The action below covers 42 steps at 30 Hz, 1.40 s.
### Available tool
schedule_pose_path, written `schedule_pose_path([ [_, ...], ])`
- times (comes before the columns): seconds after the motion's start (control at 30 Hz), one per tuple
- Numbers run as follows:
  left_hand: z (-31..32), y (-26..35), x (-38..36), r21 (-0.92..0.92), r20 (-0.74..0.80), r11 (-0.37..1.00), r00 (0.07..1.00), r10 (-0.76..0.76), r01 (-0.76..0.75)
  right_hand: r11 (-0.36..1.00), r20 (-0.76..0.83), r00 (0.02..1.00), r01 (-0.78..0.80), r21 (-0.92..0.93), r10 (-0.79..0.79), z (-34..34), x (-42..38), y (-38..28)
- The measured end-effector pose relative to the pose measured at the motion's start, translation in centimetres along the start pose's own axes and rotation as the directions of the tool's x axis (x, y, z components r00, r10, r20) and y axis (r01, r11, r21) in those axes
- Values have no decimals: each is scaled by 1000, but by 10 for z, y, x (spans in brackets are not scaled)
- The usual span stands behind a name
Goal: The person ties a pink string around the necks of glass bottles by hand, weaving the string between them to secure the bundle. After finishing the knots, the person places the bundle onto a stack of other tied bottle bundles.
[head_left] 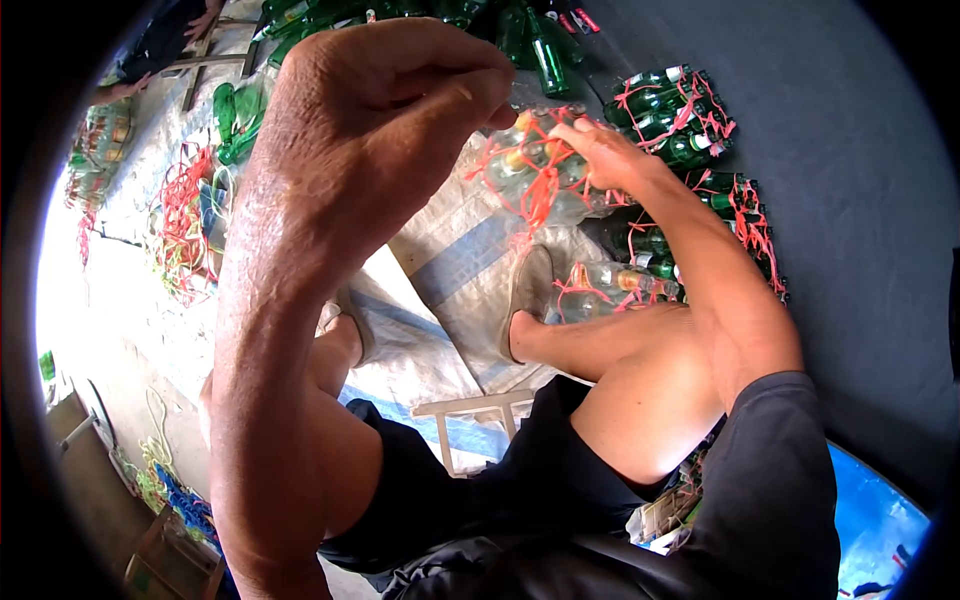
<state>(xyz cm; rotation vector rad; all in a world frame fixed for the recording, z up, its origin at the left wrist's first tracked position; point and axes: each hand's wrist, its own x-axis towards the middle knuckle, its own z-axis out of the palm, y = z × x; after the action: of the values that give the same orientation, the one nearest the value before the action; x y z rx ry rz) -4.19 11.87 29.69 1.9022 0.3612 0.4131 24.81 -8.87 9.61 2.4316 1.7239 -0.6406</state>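
My left hand [410, 95] is raised close to the camera, its fingers curled together in a pinch. What they hold, if anything, is hidden from me. Beyond it, a bundle of clear glass bottles [572, 208] tied with red plastic string [541, 196] stands on the sheeting near my feet. My right hand [606, 158] grips the far right side of this bundle, fingers bent over the bottles and string. Another string-tied group of clear bottles [610, 283] sits beside my right shin.
Tied bundles of green bottles [665, 110] line the right side by a dark surface [800, 130]. Loose green bottles [545, 55] lie at the far end. A heap of red and yellow string [185, 235] is at left. Another person's hand [120, 88] shows at upper left.
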Motion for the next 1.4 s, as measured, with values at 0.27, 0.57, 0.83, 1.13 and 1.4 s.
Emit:
schedule_pose_path([
  [0.27, 13, 6, 6, -30, 63, 999, 997, -40, 42, 965, 7, 970, -243, 97, 244, 13, -31, 47],
  [0.57, 30, 14, 6, 56, 150, 996, 985, -81, 74, 975, -28, 976, -215, 58, 217, 16, -32, 66],
  [0.83, 28, 17, 5, -7, 127, 995, 987, -93, 95, 960, 34, 972, -234, 155, 231, -4, -36, 73],
  [1.13, 25, 44, -10, -80, 47, 955, 958, -283, 286, 718, -235, 708, -524, 457, 666, -5, -56, 161],
  [1.4, 25, 52, -4, -90, -1, 915, 919, -394, 393, 646, -155, 692, -535, 545, 705, 49, -54, 188],
])
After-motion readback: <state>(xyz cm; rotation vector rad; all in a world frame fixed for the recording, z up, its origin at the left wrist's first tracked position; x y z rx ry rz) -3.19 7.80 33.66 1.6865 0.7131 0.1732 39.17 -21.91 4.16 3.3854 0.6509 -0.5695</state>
